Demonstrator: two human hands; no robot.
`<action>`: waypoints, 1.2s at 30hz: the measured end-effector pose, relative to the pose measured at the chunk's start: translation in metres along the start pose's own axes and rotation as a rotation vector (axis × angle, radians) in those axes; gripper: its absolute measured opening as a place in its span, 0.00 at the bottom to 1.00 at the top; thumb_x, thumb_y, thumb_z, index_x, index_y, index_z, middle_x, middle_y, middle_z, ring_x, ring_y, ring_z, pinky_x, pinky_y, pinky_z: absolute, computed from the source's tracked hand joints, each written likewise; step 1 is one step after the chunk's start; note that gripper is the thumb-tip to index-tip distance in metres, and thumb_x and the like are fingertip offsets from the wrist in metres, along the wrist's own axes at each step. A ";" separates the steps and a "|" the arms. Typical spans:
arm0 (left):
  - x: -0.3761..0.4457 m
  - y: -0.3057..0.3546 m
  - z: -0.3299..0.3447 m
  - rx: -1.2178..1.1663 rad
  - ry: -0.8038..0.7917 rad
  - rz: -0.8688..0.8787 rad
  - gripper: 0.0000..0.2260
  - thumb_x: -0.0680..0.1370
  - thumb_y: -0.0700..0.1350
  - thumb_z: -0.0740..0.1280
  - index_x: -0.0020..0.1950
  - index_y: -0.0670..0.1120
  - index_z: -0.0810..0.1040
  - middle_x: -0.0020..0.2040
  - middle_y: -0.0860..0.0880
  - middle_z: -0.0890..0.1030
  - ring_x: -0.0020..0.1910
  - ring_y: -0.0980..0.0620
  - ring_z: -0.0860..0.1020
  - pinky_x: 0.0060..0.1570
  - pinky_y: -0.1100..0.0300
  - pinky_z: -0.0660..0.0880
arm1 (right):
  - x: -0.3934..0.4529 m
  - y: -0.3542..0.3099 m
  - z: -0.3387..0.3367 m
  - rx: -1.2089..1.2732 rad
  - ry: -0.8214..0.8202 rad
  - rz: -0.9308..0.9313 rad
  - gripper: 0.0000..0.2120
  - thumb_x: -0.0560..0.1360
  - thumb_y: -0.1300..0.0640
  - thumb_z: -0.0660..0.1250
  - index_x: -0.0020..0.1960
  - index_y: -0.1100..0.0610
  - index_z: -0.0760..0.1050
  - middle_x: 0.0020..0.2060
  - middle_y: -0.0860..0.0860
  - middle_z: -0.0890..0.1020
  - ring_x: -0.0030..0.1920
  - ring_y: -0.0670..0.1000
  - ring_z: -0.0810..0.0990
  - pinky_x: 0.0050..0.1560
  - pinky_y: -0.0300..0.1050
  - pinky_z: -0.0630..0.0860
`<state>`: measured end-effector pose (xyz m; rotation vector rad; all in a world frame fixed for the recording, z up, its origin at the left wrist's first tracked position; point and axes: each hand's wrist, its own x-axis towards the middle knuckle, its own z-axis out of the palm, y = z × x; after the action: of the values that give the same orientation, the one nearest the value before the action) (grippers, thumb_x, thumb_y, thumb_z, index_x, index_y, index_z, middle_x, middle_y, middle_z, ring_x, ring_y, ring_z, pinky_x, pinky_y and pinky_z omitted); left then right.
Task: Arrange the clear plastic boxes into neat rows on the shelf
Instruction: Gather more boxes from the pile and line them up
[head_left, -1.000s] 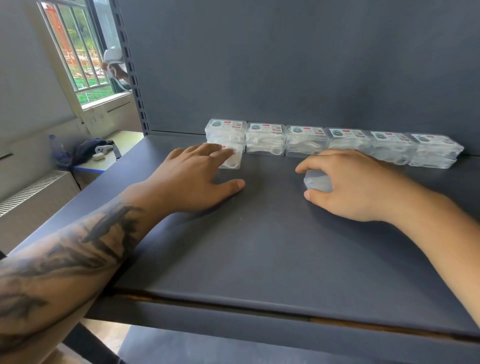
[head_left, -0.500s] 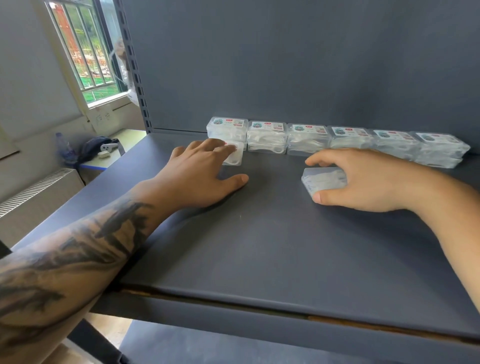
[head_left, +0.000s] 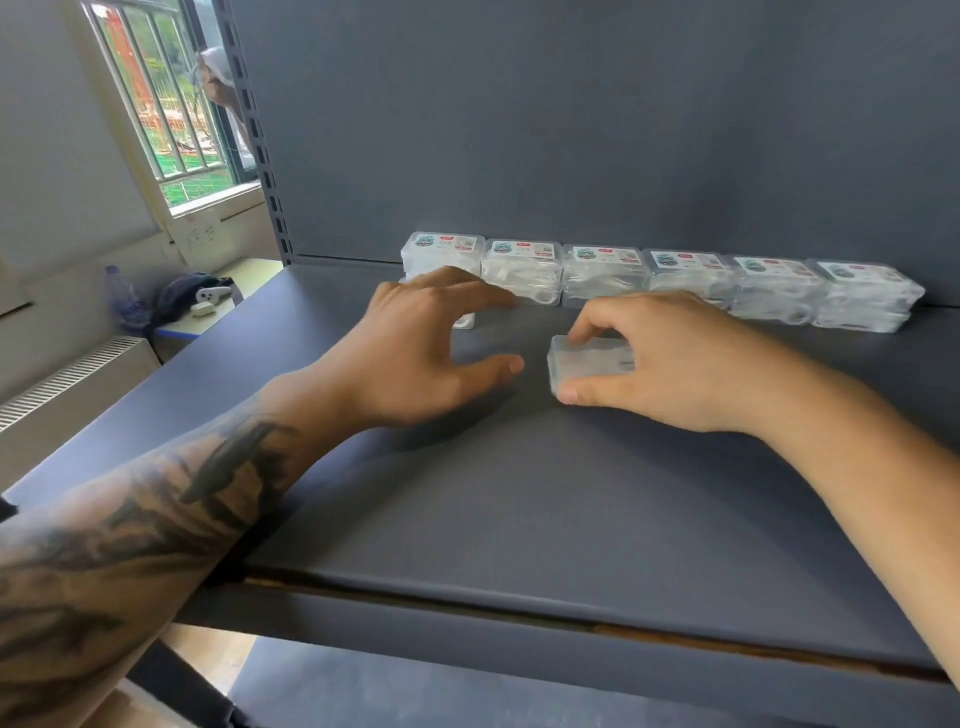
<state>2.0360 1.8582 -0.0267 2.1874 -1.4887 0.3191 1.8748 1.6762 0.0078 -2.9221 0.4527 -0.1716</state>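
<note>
We see the right hand (head_left: 670, 364) gripping a clear box (head_left: 587, 364) on the shelf (head_left: 519, 493), in front of the back row (head_left: 660, 280) and apart from it. Its thumb presses the box's near edge, and its curled fingers (head_left: 597, 325) come over the top from the far side, so the box sits between thumb and fingers. The left hand (head_left: 415, 353) hovers just beside it, fingers spread and holding nothing. Behind those fingers another small box (head_left: 464, 321) peeks out, mostly hidden, near the row's left end.
</note>
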 end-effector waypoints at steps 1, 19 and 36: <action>-0.001 0.003 0.000 -0.041 0.008 0.070 0.26 0.74 0.62 0.70 0.69 0.53 0.79 0.65 0.53 0.80 0.64 0.54 0.76 0.66 0.60 0.68 | 0.001 -0.003 0.002 0.010 0.012 -0.026 0.23 0.71 0.34 0.72 0.62 0.41 0.76 0.55 0.41 0.76 0.54 0.46 0.73 0.50 0.45 0.68; -0.008 0.006 -0.008 -0.612 0.047 -0.143 0.11 0.77 0.49 0.76 0.53 0.43 0.85 0.48 0.50 0.88 0.51 0.50 0.86 0.57 0.46 0.81 | 0.008 -0.002 0.012 0.977 0.089 -0.068 0.17 0.76 0.44 0.70 0.56 0.56 0.82 0.47 0.63 0.82 0.47 0.54 0.81 0.46 0.55 0.84; -0.007 -0.012 -0.007 -0.291 0.020 -0.072 0.32 0.66 0.62 0.77 0.68 0.54 0.79 0.58 0.60 0.82 0.57 0.59 0.80 0.55 0.70 0.72 | 0.012 -0.005 0.024 1.227 0.035 0.097 0.13 0.79 0.63 0.70 0.63 0.58 0.77 0.57 0.62 0.83 0.44 0.57 0.85 0.45 0.54 0.84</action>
<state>2.0452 1.8709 -0.0271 1.9934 -1.3477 0.0923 1.8911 1.6807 -0.0132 -1.6947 0.3136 -0.3350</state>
